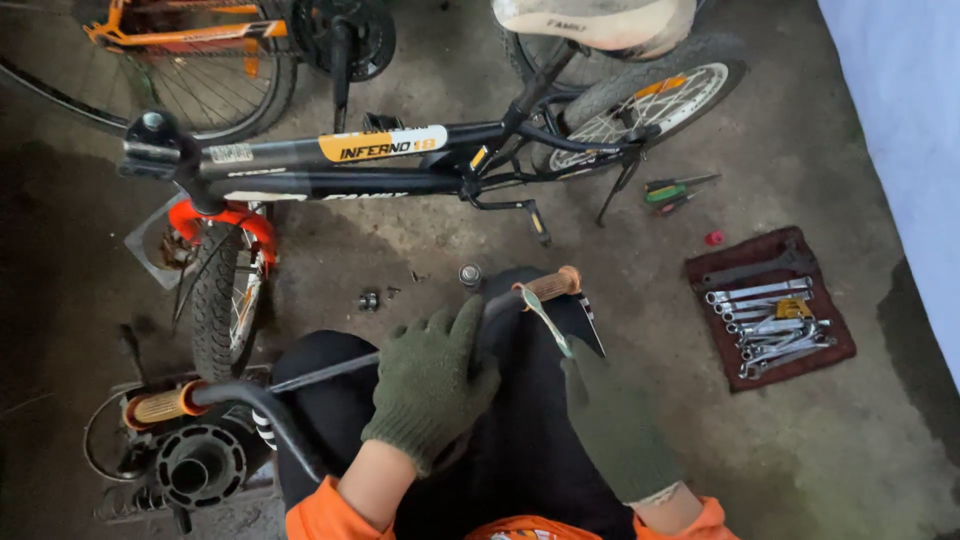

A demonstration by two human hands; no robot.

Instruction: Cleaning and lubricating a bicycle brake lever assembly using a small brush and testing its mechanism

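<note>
Seen from above, our left hand (432, 385), in a dark green knit glove, has its fingers curled over the middle of a loose black handlebar (300, 385) that lies across our lap, one orange grip (160, 406) at the lower left and the other orange grip (553, 284) up near the centre. Our right hand (617, 425), gloved the same, closes its fingers around a slim metal wrench (545, 318) whose head sits just beside the upper grip; whether it touches the bar we cannot tell. Ahead of us a small black bicycle (330, 170) stands on the concrete floor (820, 450), its orange front fork (225, 215) turned toward us. To the right, well apart from our hands, a dark red tool roll (712, 275) lies open with a row of spanners (775, 325), screwdrivers (675, 190) beyond it.
</note>
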